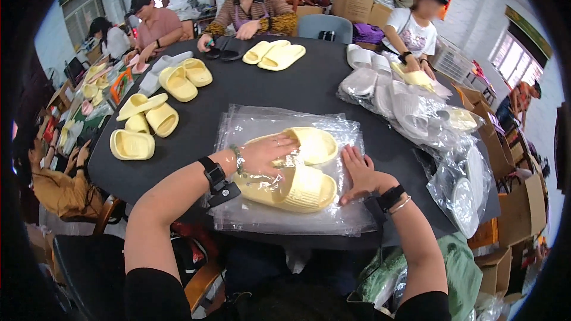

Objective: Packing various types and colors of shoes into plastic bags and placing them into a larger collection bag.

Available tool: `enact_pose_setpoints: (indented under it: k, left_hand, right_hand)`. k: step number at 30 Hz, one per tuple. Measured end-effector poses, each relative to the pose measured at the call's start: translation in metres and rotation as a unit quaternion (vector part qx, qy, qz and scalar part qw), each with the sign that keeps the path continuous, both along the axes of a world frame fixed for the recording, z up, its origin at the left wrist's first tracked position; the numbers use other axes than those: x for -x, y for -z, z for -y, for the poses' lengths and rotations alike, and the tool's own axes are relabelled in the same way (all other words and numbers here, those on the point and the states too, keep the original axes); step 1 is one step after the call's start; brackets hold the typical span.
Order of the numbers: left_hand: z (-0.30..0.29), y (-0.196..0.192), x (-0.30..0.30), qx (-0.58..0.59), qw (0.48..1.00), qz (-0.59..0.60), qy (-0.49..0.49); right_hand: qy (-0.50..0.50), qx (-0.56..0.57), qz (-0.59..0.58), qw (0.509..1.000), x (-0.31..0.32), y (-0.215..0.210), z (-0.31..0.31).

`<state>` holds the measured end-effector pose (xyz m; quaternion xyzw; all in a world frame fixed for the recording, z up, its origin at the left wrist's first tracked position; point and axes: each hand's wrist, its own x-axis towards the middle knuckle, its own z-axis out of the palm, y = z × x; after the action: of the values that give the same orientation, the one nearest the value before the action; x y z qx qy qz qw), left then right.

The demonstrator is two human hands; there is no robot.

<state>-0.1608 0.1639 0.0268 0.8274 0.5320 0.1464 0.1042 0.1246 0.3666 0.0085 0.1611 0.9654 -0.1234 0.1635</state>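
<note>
A pair of pale yellow slide slippers (312,189) lies side by side on a stack of clear plastic bags (279,221), at the table edge before me. My left hand (269,156) rests across the slippers with its fingers spread, partly behind shiny film; whether it is inside a bag I cannot tell. Just right of the slipper toes, my right hand (358,173) lies flat on the bags, fingers apart. Neither hand grips anything.
Loose yellow slippers (162,120) sit at the left of the black table (232,92), with another yellow pair (275,54) at the far side. Bagged slippers (410,104) pile up on the right. Co-workers work around the table. Cardboard boxes (523,211) stand at the right.
</note>
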Motion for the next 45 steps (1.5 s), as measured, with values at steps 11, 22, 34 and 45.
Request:
enact_pose_setpoints:
  k: [11, 22, 34, 45]
  left_hand:
    - [0.006, 0.013, 0.011, -0.091, 0.984, 0.036, -0.149]
    - [0.145, 0.001, 0.111, -0.123, 0.879, -0.092, -0.451]
    - [0.009, -0.133, -0.071, -0.22, 0.928, 0.043, -0.297]
    - [-0.083, 0.033, -0.087, -0.115, 0.899, -0.07, -0.417]
  right_hand:
    - [-0.001, 0.0, -0.029, 1.0, -0.004, 0.002, 0.0]
    - [-0.005, -0.107, -0.147, 0.983, -0.015, -0.032, 0.036]
    - [0.06, -0.058, -0.241, 0.967, -0.059, -0.008, 0.108]
    - [0.069, -0.102, -0.283, 0.951, -0.058, 0.039, 0.124]
